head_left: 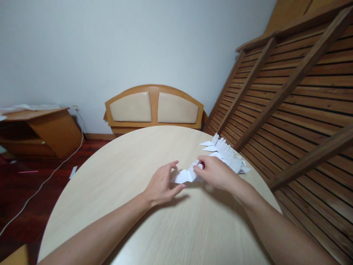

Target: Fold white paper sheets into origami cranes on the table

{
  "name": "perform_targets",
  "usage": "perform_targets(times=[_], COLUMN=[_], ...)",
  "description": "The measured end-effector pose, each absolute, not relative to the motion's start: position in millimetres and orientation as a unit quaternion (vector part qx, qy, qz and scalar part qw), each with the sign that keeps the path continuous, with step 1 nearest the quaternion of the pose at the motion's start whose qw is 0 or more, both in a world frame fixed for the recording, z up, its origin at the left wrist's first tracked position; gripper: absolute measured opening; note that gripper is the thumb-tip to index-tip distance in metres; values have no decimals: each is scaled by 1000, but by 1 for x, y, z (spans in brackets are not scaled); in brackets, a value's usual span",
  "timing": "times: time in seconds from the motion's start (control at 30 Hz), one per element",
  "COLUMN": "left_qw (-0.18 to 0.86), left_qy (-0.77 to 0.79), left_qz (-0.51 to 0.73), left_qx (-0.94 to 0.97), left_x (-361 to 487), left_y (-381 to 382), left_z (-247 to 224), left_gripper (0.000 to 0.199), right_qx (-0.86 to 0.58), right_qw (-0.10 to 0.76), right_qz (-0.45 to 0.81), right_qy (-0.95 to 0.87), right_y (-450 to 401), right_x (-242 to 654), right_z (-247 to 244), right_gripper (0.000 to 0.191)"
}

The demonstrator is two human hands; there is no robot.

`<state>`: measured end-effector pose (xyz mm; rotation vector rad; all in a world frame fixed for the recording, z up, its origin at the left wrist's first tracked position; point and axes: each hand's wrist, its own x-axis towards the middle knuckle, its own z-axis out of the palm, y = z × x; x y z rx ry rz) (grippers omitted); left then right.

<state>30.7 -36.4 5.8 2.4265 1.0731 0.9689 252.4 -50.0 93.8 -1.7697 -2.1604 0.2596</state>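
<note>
Pinching a piece of folded white paper (180, 177) near its right end, the thumb and forefinger of the right hand (216, 172) close upon it, the remaining fingers curled in. At the opposite end, the left hand (160, 186) stands with thumb and forefinger well parted, the paper's left end lying in the gap between them; whether the hidden fingers of this hand touch it cannot be told. The paper is held low over the middle of the round, pale worktop (132, 158), somewhat nearer its far edge; creases cross it, and its right portion rises toward the pinch. Whether its underside rests on the surface is unclear.

Just beyond the right hand, near the worktop's right edge, a close-set row of folded paper figures (225, 150) runs obliquely, pointed tips projecting to the left. Judged from their matching, upright forms, these pieces appear complete. The piece between the hands shows folds but no comparable finished outline, so it seems only partly worked, with some shaping left; the exact number of figures is obscured by overlap.

Outside the worktop, a padded headboard (153, 106) stands against the pale wall (110, 44). A slatted wooden frame (288, 86) leans at the right; at the left are a wooden cabinet (64, 127) and a white cable (56, 170) trailing across the dark red floor (16, 191).
</note>
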Motion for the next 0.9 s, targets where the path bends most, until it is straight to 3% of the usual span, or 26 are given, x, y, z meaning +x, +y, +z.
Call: perform_targets(times=[0.17, 0.33, 0.67, 0.77, 0.9], left_qw=[197, 300, 560, 579, 546], left_qy=[380, 381, 285, 273, 278], left_qz=[387, 440, 509, 481, 452], left_qx=[817, 756, 588, 598, 648], left_x=[30, 30, 47, 47, 45], left_y=[-34, -29, -32, -35, -35], left_z=[5, 3, -1, -2, -4], left_gripper=[24, 17, 29, 28, 24], right_qx=[-503, -381, -301, -312, -318], right_qw=[369, 476, 454, 465, 486], right_qz=[273, 452, 587, 558, 525], right_qy=[-732, -651, -598, -612, -622], right_y=[-29, -20, -34, -36, -35], right_x=[204, 199, 201, 198, 201], right_z=[74, 46, 9, 8, 5], right_gripper=[27, 26, 29, 34, 25])
